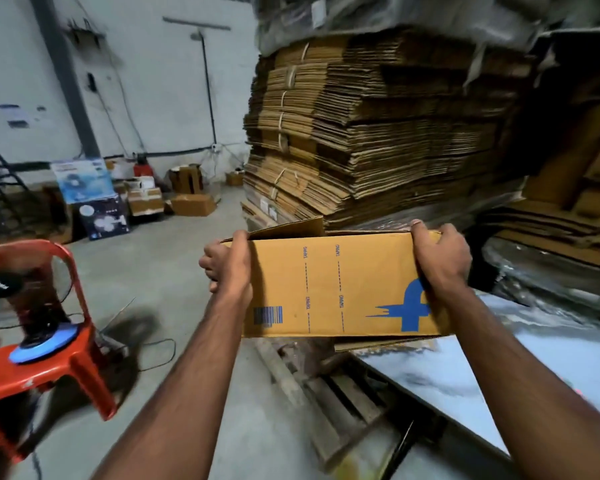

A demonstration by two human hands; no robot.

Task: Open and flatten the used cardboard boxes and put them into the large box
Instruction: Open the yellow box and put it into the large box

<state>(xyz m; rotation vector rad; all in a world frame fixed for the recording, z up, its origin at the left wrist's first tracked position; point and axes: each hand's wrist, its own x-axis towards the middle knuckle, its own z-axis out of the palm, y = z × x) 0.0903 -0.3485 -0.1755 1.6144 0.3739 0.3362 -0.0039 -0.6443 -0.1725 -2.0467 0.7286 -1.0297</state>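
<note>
Two bare forearms reach forward from the near edge, holding a tan rectangular cardboard box with blue printing (333, 285) in mid-air above a wooden pallet (329, 403). Left hand (227, 265) curls over the box's left end; right hand (437, 258) grips its right top edge. One far flap stands open, so opening seems underway; next, collapsing it flat. Beyond rises a tall stack of flattened brown cardboard (378, 133); a red plastic chair (49, 372) sits left.

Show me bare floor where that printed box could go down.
Bare concrete floor lies between the red chair and the flattened-cardboard stack, running back toward the small boxes by the wall. Crowded: the wooden pallet under the box, and the right side under the plastic sheeting. Both hands hold the box.
</note>
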